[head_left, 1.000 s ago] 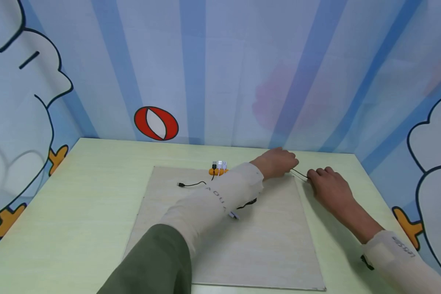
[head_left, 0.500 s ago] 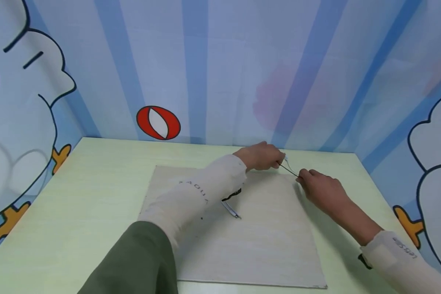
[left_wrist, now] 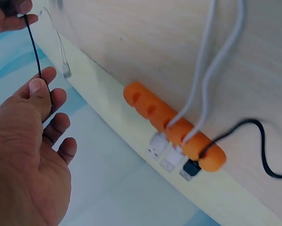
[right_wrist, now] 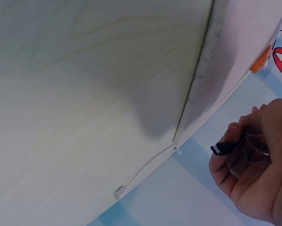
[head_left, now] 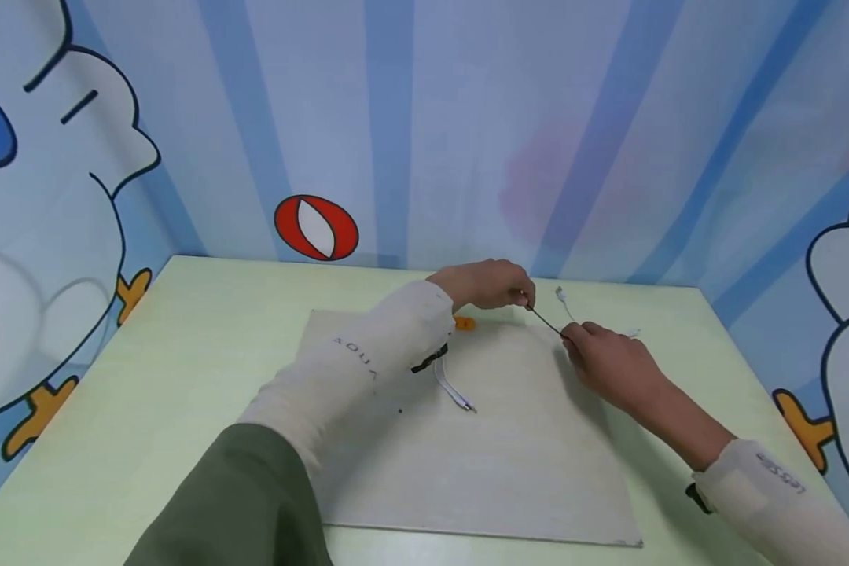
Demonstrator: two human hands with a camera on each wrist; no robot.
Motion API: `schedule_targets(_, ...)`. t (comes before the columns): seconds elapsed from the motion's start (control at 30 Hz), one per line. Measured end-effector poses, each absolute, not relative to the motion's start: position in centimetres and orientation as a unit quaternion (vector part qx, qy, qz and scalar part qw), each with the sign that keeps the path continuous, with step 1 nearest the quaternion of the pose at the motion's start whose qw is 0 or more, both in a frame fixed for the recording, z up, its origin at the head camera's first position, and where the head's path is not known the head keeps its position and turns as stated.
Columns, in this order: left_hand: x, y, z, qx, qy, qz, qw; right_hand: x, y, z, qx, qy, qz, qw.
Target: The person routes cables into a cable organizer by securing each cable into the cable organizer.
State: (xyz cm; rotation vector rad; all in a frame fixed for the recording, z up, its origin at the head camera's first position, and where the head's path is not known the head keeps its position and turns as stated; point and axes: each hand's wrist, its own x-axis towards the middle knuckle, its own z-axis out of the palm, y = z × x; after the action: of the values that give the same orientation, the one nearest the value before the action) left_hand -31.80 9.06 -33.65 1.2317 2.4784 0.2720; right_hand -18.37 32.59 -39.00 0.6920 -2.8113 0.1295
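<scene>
A thin black cable point(head_left: 546, 321) is stretched taut between my two hands, above the board's far right corner. My left hand point(head_left: 491, 284) pinches it between thumb and forefinger. The right hand point(head_left: 611, 363) grips its other end; a black plug point(right_wrist: 222, 149) sticks out of those fingers in the right wrist view. Beside the left hand, in the left wrist view, lies an orange cable clip point(left_wrist: 165, 117) with several slots. Two white cables point(left_wrist: 208, 77) and another black cable point(left_wrist: 256, 125) sit in it, their USB plugs pointing toward the wall. My left forearm mostly hides the clip in the head view.
A grey-white board point(head_left: 523, 472) lies on the pale table point(head_left: 205, 354). Loose white cable ends point(head_left: 455, 391) rest on the board. Another white cable point(head_left: 563, 299) lies on the table behind the right hand. A patterned blue wall point(head_left: 460, 141) closes off the back.
Both hands have shifted left with the black cable, the left one further. The left forearm now covers most of the orange clip, and a white cable has come into view behind the right hand.
</scene>
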Motion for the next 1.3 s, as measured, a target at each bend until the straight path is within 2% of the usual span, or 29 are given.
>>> schedule_targets(0.17,-31.8,7.6,-33.2,0.432,0.877,0.1,0.186,-17.9,31.1,-38.4,0.243,-0.964,0.047,0.096)
schedule_targets(0.4,-31.5,5.7,-32.9,0.38,0.888,0.142,0.217,-16.9,28.8,-38.2,0.281,-0.952,0.04,0.111)
schedule_targets(0.53,-31.4,5.0,-32.7,0.385,0.886,0.14,0.217,-16.5,27.6,-38.3,0.298,-0.947,0.04,0.117)
schedule_targets(0.77,-31.7,4.1,-33.0,0.384,0.887,0.124,0.226,-16.2,25.9,-38.6,0.308,-0.946,0.045,0.094)
schedule_targets(1.3,-31.3,2.8,-33.9,0.378,0.906,0.042,0.187,-15.8,21.6,-38.7,0.331,-0.942,0.025,0.044)
